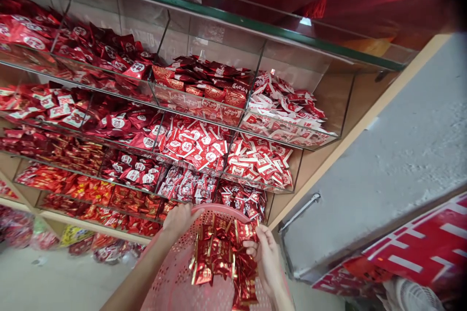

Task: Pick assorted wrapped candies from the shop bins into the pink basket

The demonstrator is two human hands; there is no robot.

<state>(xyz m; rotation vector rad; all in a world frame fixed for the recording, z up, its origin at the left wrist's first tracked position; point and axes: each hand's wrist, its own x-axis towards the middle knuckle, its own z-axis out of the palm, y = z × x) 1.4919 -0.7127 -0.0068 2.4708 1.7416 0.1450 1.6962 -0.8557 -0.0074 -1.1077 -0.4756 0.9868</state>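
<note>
A pink perforated basket [178, 272] is at the bottom centre, holding a pile of shiny red packets with gold edges [219, 257]. My left hand [179, 221] grips the basket's rim at its upper left, the thumb stretched along the rim. At the right side of the basket, my right hand [264, 248] has its thumb and fingers closed on a red packet [246, 232] at the top of the pile. Parts of the basket's right side are hidden behind my right hand and the packets.
Ahead rise wooden shelves with clear bins [200, 107] full of red and white packets. A glass shelf edge [219, 9] crosses above. To the right are a grey wall [394, 155], a red printed sheet [419, 243] and a white fan [412, 296]. Bagged goods [76, 235] lie lower left.
</note>
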